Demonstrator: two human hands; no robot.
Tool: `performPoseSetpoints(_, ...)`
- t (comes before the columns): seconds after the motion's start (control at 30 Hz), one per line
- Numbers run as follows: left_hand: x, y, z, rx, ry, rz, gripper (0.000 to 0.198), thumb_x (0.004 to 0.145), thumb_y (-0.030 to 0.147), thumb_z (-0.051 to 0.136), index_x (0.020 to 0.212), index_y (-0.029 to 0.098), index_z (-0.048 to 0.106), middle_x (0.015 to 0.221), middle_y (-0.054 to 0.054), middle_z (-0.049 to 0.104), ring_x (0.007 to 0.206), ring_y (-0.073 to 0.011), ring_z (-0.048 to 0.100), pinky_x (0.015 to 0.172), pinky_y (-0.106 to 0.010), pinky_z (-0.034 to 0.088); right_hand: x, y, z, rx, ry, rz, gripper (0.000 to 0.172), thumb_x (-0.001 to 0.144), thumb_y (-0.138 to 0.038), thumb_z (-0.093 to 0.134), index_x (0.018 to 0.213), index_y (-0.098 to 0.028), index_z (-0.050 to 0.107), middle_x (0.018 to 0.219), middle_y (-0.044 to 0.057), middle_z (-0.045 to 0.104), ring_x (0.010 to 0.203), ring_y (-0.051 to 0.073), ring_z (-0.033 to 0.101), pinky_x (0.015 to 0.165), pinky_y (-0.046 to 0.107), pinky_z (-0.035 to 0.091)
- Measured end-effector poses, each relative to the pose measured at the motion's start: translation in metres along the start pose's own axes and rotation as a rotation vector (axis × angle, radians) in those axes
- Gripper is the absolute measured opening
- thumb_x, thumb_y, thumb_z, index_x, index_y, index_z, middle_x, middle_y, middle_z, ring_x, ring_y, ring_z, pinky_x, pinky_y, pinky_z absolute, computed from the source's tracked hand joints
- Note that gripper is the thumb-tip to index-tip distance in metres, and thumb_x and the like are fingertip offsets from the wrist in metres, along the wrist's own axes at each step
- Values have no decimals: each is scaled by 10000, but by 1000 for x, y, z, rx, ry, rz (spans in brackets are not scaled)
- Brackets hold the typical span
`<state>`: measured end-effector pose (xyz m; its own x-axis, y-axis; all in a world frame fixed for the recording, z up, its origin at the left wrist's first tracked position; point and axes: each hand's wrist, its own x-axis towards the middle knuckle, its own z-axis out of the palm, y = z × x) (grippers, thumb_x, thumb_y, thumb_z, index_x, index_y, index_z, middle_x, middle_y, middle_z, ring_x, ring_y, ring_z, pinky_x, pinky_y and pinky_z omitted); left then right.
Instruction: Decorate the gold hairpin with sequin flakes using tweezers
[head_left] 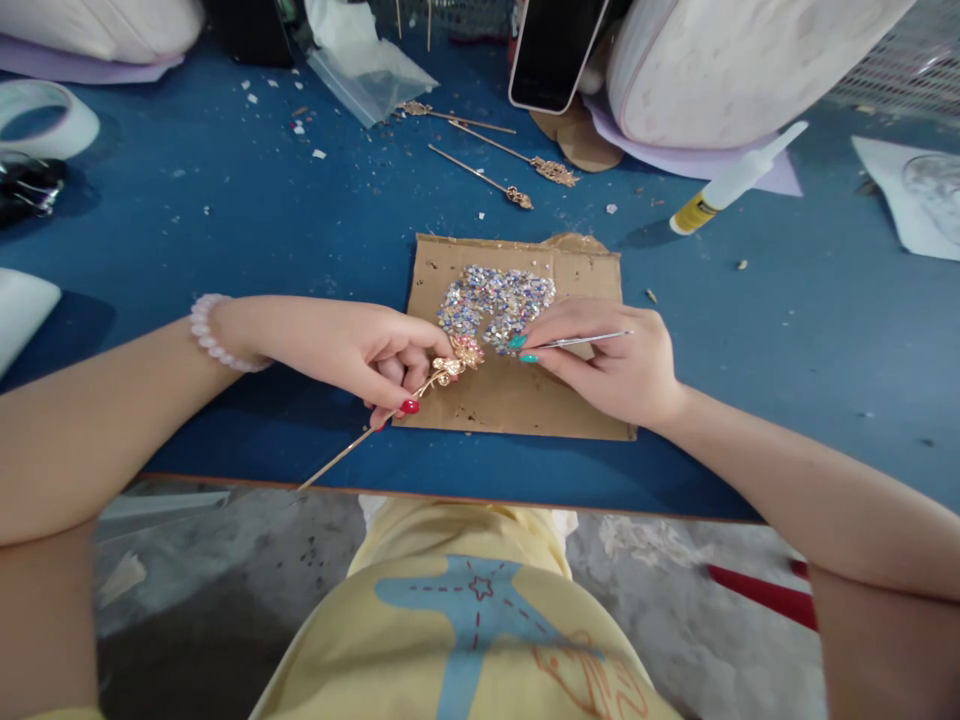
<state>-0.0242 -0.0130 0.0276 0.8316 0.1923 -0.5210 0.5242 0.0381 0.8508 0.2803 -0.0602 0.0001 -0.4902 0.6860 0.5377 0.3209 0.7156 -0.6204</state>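
Pinched in my left hand is a gold hairpin with a flower-shaped head and pink stones; its long stem slants down to the left, past the table edge. My right hand is closed on thin silver tweezers, held nearly level. The tweezers' tip is close to a spread of small blue, silver and pink gems and to the right of the hairpin's head. These gems lie on a square of brown cardboard, under both hands. Whether the tip holds a gem is too small to tell.
Several gold hairpins lie beyond the cardboard on the blue table. A glue bottle stands at the right, near a phone and a pale rounded object. A tape roll and black clips are at the left.
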Motion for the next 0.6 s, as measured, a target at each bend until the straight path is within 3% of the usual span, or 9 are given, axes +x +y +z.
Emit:
performPoseSetpoints(0.23,-1,-1,0,-21,5,-24,760,954,372,836,1617,268,480,823,11,792,786,-233,847,648,-244,628,0,1,0,-5,-4,-12,145,1020,-219,748,922,-262,846,913,3,872,852,181,836,812,324,711)
performPoseSetpoints(0.6,0,1,0,22,-9,-6,649,1013,342,755,1591,257,472,840,1,784,791,-228,852,639,-225,615,0,1,0,30,42,22,121,1021,-268,762,927,-256,837,906,19,868,855,188,842,813,322,708)
